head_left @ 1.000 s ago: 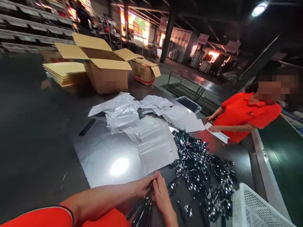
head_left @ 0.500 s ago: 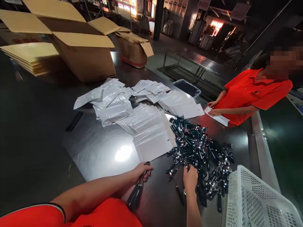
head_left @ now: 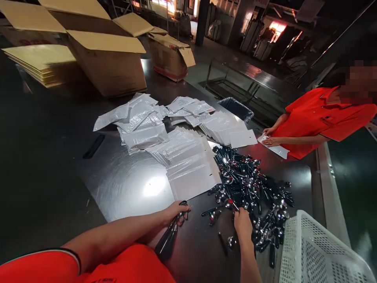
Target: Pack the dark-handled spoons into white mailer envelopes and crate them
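Note:
My left hand (head_left: 177,213) is closed around the metal ends of a bundle of black-handled spoons (head_left: 166,243), whose handles point down toward my body. My right hand (head_left: 244,225) pinches a spoon (head_left: 234,205) at the near edge of a large heap of spoons (head_left: 247,181) with shiny bowls and dark handles. That spoon's bowl points up and left, with a red reflection on it. One loose spoon (head_left: 232,242) lies on the metal table (head_left: 203,239) left of my right wrist.
White padded envelopes (head_left: 194,173) lie in overlapping piles beyond my hands. A white perforated basket (head_left: 321,251) stands at the right front. Cardboard boxes (head_left: 112,70) are at the back left. Across the table, a co-worker in red (head_left: 312,122) handles a white envelope (head_left: 277,148).
My right hand has shifted slightly right and lower at the heap's edge, and the bowl of a spoon now shows beyond its fingers. The left hand keeps its hold on the bundle.

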Action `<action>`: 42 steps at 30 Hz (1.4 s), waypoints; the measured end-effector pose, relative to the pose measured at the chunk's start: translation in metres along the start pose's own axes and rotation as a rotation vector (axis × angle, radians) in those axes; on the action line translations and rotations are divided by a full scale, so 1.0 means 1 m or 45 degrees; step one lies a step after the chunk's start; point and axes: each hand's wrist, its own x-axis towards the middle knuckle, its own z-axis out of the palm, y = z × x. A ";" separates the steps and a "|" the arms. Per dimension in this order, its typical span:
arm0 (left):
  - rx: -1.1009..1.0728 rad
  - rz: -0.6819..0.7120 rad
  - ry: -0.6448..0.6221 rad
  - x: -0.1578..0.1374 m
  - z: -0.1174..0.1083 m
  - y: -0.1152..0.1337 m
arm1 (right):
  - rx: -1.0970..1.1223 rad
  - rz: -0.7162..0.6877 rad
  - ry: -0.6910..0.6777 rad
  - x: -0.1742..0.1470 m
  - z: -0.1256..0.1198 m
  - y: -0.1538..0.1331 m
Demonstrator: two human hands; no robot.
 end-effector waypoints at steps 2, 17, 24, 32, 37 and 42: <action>0.001 -0.016 0.001 0.000 0.000 0.000 | 0.091 0.058 -0.034 0.000 0.000 0.003; -0.006 -0.049 -0.016 -0.001 -0.001 0.004 | 1.024 0.275 -0.243 -0.047 0.006 0.012; -0.171 -0.339 -0.111 -0.002 0.006 0.026 | 0.861 0.008 -0.787 -0.092 -0.014 -0.025; -0.151 -0.427 -0.694 -0.024 0.042 0.042 | 0.303 -0.564 -1.029 -0.101 0.000 -0.093; 0.018 -0.327 -0.633 -0.039 0.040 0.042 | 0.221 -0.694 -0.865 -0.097 0.008 -0.099; -0.167 -0.229 -0.431 -0.043 0.044 0.039 | 0.359 -0.612 -0.645 -0.091 0.022 -0.085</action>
